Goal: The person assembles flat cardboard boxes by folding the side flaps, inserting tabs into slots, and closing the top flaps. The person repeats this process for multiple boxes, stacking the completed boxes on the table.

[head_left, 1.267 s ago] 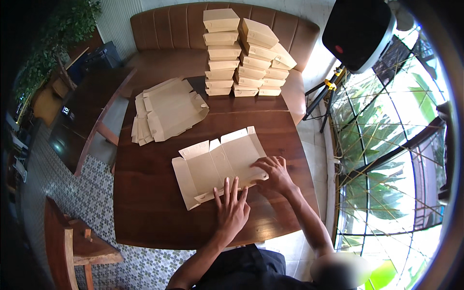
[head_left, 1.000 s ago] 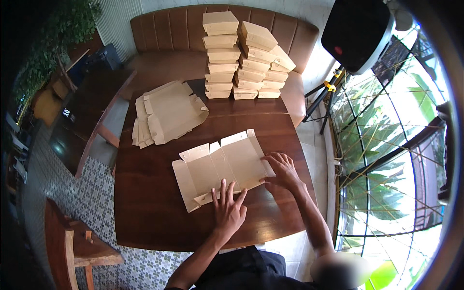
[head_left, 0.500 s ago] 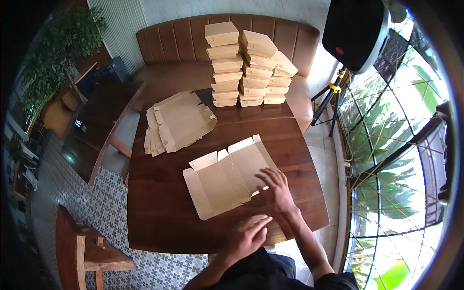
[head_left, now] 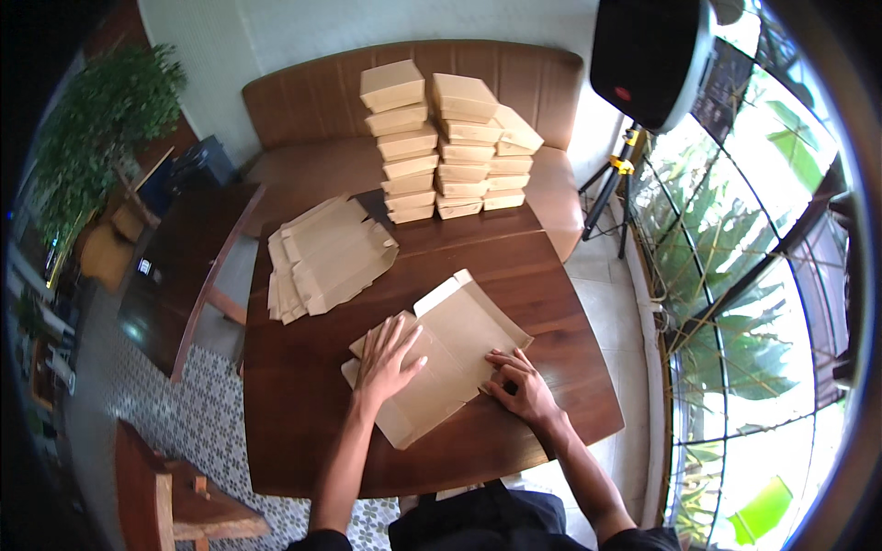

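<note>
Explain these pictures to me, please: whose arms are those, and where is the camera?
There is no robot: these are a person's bare left hand and right hand. Every picture comes from a camera worn on the person's head, looking down. On the table are an unfolded brown sheet, a pile of flat ones farther left, and stacked boxes at the back. The left hand lies spread on the sheet; the right is at its right edge, but whether it grips is unclear.

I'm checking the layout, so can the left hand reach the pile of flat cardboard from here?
Probably yes: the pile lies just beyond the left hand, and nothing shows standing between them, though the hand would need to lift off the cardboard sheet.
</note>
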